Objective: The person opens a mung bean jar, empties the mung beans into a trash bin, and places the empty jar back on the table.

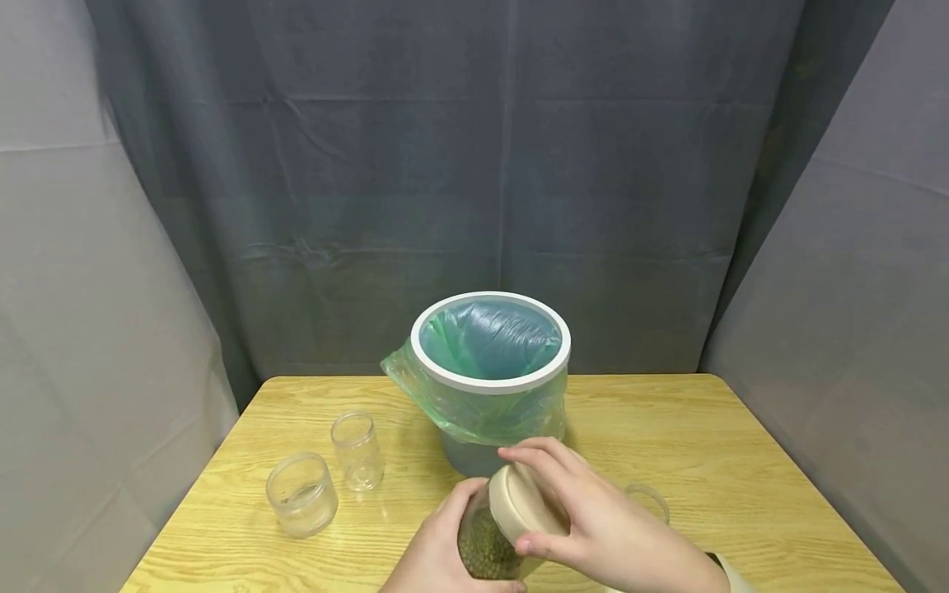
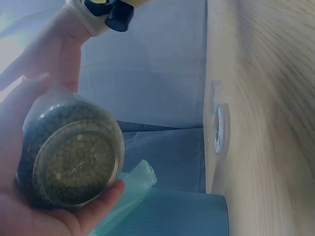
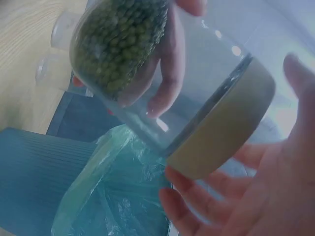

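Observation:
My left hand [image 1: 437, 550] grips a clear jar [image 1: 478, 543] partly filled with green beans [image 3: 118, 46], possibly mung beans. The jar is tilted, with its beige lid [image 1: 522, 504] toward the upper right. My right hand [image 1: 604, 520] spans the lid with its fingers and thumb at the rim. From the right wrist, the lid [image 3: 226, 128] sits on the jar, fingertips touch its lower edge and the thumb looks apart from it. In the left wrist view the round base of the jar [image 2: 76, 162] faces the camera, with left fingers wrapped round its side.
Just behind the hands stands a grey bin with a white rim [image 1: 489, 385] and a green plastic bag [image 1: 511, 416] lining it. Two clear glass containers, one tall [image 1: 358, 459] and one short [image 1: 302, 501], stand at left. A clear round-rimmed item [image 1: 662, 501] is partly hidden behind the right hand.

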Demonstrator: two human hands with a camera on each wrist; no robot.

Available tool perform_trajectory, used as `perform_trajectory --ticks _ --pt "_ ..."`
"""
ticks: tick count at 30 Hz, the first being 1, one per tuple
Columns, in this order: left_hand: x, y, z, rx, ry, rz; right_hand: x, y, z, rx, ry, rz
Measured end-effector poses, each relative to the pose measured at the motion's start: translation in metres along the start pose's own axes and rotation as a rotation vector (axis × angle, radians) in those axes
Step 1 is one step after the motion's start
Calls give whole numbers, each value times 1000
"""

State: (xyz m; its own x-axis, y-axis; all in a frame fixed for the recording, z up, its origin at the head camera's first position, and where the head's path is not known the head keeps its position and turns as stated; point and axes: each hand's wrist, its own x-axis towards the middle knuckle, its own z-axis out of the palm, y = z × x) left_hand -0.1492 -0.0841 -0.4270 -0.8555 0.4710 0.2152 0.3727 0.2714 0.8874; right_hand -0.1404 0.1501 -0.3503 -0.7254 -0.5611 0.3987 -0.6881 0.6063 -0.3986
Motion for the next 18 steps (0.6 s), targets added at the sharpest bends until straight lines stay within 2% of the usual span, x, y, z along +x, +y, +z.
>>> perform_trajectory --ticks 6,10,13,18 --pt "0 -2 2 112 54 5 0 -1 5 -55 11 111" --pt "1 -4 1 158 65 11 1 -1 8 -58 10 146" --pt "1 -3 -1 160 61 1 2 0 9 -55 12 124" --pt "1 -3 -6 106 13 -2 1 2 10 -62 24 29"
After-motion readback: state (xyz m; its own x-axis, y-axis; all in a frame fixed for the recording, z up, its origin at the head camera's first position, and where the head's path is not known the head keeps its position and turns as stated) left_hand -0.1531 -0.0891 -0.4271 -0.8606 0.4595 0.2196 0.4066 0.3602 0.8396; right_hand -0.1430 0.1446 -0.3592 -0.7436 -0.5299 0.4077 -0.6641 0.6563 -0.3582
